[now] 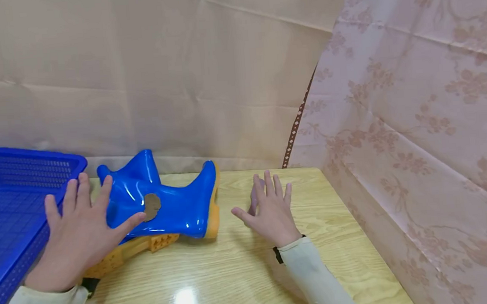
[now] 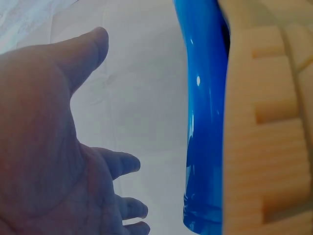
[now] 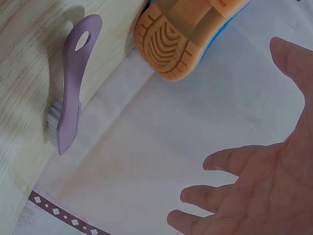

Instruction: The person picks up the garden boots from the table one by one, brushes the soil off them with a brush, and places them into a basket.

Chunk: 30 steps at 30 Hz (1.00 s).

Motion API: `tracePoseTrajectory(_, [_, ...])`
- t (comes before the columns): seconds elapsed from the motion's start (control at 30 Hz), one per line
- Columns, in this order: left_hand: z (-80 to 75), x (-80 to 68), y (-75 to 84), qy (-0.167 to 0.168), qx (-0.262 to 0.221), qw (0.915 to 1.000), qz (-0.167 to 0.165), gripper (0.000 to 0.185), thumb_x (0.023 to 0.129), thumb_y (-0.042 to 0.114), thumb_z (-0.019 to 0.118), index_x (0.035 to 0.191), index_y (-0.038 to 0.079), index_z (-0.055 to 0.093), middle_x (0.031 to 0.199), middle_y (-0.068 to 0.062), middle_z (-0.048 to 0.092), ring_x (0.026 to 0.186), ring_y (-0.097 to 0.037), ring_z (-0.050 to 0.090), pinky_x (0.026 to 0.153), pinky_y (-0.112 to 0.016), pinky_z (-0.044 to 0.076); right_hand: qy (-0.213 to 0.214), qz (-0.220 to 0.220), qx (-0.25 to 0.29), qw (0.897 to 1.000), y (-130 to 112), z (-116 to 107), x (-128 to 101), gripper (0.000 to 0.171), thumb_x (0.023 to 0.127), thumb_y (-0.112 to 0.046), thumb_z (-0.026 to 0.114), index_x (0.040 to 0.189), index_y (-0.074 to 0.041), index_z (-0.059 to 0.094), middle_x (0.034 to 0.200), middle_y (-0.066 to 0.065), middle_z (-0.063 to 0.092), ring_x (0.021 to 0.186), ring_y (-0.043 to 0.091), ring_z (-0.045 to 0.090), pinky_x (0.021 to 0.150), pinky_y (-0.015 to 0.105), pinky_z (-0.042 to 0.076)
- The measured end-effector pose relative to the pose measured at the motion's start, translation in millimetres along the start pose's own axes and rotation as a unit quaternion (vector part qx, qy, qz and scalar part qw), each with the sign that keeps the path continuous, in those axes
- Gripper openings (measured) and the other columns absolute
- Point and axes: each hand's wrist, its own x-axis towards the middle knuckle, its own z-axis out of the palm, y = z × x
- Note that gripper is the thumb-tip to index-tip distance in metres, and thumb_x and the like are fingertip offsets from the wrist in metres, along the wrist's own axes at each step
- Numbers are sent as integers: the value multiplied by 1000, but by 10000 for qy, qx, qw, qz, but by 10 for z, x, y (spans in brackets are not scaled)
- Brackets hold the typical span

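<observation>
A pair of glossy blue rain boots (image 1: 183, 209) with yellow-orange soles (image 2: 264, 142) lies on its side on the table. One boot bears a rough brown patch (image 1: 152, 207), perhaps mud. My left hand (image 1: 80, 231) is spread in front of the boots, fingers straight and holding nothing. On the right, my right hand (image 1: 272, 214) hovers with its fingers fanned out, also holding nothing. Behind it, partly hidden in the head view, is a purple scrub brush (image 3: 72, 93) with pale bristles and a hole in its handle. The right wrist view shows the brush lying on the table.
A blue plastic basket (image 1: 33, 156) with perforated walls stands at the left, close to the boots. The wood-grain table (image 1: 220, 287) ends at a beige cloth (image 1: 156, 82) behind and a pink floral cloth (image 1: 431, 132) on the right.
</observation>
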Motion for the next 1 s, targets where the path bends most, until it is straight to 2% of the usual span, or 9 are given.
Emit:
tracePoseTrajectory(0.23, [-12, -7, -31, -80, -20, 10000, -45, 116, 92, 81, 48, 164, 0, 6, 162, -39, -15, 149, -58, -18, 109, -76, -24, -81, -18, 17, 10000, -45, 6, 16, 107, 91, -78, 53, 166, -10, 20, 172, 18, 8, 159, 39, 2, 122, 66, -10])
tracePoseTrajectory(0.57, [-17, 15, -53, -47, -92, 9999, 80, 116, 91, 81, 50, 162, -3, 14, 163, -41, -9, 150, -59, -13, 113, -77, -17, -78, -48, 38, 10000, -86, 5, 66, 106, 92, -77, 54, 166, -9, 20, 172, 18, 9, 159, 39, 4, 123, 66, -9])
tracePoseTrajectory(0.7, [-31, 23, -73, -62, -138, 9998, 119, 114, 92, 79, 51, 163, -3, 14, 163, -41, -3, 150, -59, -9, 114, -78, -10, -80, -89, 38, 9999, -104, 24, 102, 106, 92, -78, 53, 166, -10, 20, 173, 17, 8, 159, 39, 5, 123, 66, -8])
tracePoseTrajectory(0.83, [-88, 66, -141, -387, -320, 9987, 90, 111, 95, 76, 50, 162, -5, 14, 160, -45, 6, 146, -65, 5, 111, -83, 7, -98, -94, 136, 9998, -126, 39, 127, 105, 92, -76, 54, 166, -10, 19, 173, 17, 8, 159, 38, 5, 123, 65, -9])
tracePoseTrajectory(0.9, [-144, 107, -207, -737, -367, 9966, 22, 111, 96, 75, 50, 160, -9, 16, 156, -48, 12, 141, -69, 14, 106, -85, 18, -130, -92, 171, 9997, -138, 41, 134, 104, 93, -75, 54, 166, -10, 19, 173, 17, 8, 159, 38, 5, 123, 65, -9])
tracePoseTrajectory(1.0, [-244, 191, -346, -1366, -447, 9896, -77, 111, 97, 74, 48, 156, -16, 19, 151, -51, 21, 135, -70, 23, 101, -84, 28, -181, -114, 180, 9996, -147, 45, 146, 102, 95, -72, 54, 166, -9, 18, 173, 18, 7, 159, 39, 5, 123, 65, -7])
